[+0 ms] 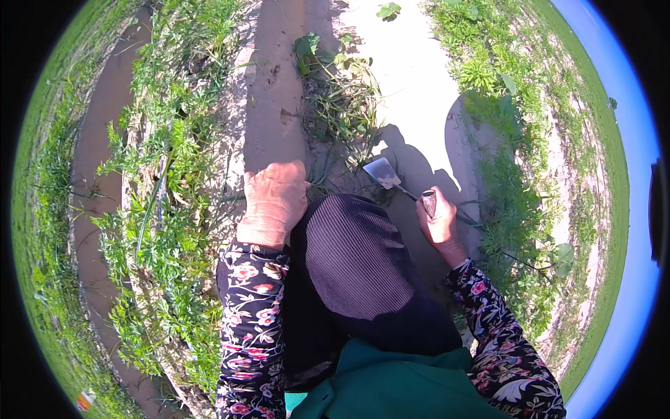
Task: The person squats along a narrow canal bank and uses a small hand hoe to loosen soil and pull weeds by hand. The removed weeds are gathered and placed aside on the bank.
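Observation:
My right hand (441,217) grips the handle of a small hand hoe (382,173). Its flat, squared metal blade points up and left, just above shaded soil, though contact with the ground is hard to judge. My left hand (276,196) is curled with its back towards me, beside my bent knee (361,251) in dark ribbed cloth. Thin grass blades (322,180) show at its right side. The fingers are hidden under the hand, so whether they hold any grass is unclear. Ahead of both hands lies a clump of weeds (343,107), partly wilted.
Rows of feathery green plants (172,194) run along the left, with more feathery plants (487,68) on the right. A smooth bare strip of soil (275,105) passes between them. A broad-leaved seedling (388,10) grows at the top. My shadow (413,157) falls over the ground ahead.

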A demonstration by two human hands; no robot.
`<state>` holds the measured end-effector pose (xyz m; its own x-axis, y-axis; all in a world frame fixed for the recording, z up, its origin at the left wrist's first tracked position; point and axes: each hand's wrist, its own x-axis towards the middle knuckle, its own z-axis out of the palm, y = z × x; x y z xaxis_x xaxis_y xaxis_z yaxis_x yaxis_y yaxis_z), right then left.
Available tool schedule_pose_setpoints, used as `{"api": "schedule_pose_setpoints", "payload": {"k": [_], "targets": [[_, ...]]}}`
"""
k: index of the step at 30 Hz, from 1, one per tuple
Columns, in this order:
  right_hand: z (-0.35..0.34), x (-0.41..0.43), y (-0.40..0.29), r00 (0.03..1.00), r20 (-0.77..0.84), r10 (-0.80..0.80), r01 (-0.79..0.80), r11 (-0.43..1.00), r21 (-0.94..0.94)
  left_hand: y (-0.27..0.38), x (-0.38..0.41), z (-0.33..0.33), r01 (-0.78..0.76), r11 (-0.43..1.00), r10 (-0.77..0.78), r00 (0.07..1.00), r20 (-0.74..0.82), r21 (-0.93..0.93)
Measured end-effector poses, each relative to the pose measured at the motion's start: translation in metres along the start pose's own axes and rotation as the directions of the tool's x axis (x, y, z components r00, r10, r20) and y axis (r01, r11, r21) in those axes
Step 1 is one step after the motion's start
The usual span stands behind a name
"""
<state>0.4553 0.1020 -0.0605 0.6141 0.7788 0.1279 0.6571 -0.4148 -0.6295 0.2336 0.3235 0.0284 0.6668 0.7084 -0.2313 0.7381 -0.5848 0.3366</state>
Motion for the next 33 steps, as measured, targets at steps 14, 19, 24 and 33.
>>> {"api": "schedule_pose_setpoints", "payload": {"k": [14,19,24,33], "targets": [[0.094,0.12,-0.005,0.996,0.009,0.088,-0.088,0.992,0.09,0.008,0.011,-0.008,-0.029,0.999,0.022,0.988,0.155,0.044],[-0.01,-0.041,-0.029,0.994,0.105,0.018,-0.029,0.994,0.104,0.005,0.013,-0.002,-0.074,0.997,0.071,0.986,0.149,0.009],[-0.092,-0.148,-0.041,0.992,-0.014,0.122,-0.121,0.991,0.052,0.018,0.015,0.005,-0.148,0.989,0.14,0.972,0.19,0.026],[-0.163,-0.233,-0.044,0.927,-0.272,0.26,-0.246,0.966,0.085,0.011,0.011,0.016,-0.219,0.976,0.207,0.938,0.277,0.015]]}}
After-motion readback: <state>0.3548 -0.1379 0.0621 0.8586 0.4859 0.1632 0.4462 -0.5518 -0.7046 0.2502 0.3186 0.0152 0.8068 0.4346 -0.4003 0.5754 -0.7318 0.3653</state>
